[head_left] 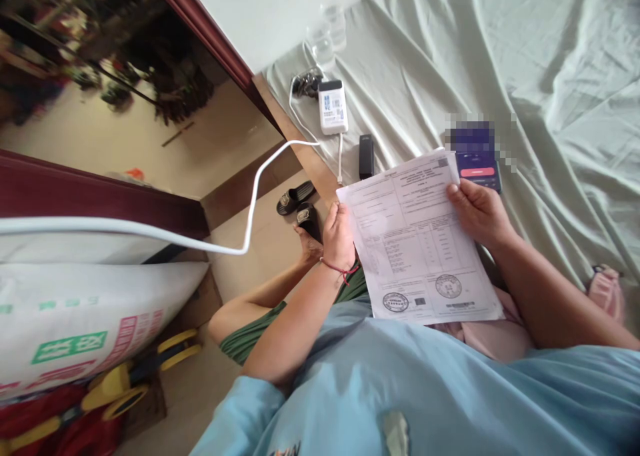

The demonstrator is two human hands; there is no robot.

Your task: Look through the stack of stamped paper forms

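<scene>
A white printed paper (417, 243) with tables and two round stamps is held up over my lap. My left hand (339, 236) grips its left edge, fingers closed; a red string circles that wrist. My right hand (477, 209) pinches the paper's upper right edge, thumb on top. Just behind the right hand, a phone (479, 166) with a lit screen and a red button shows; whether it lies on the bed or is held by the fingers is hidden.
A pale green bedsheet (500, 56) covers the bed. On it lie a white power bank (333, 106) with a white cable (260, 176), a small black device (366, 156) and clear plastic cups (327, 33). Black sandals (297, 199) sit on the floor. A printed sack (75, 329) lies left.
</scene>
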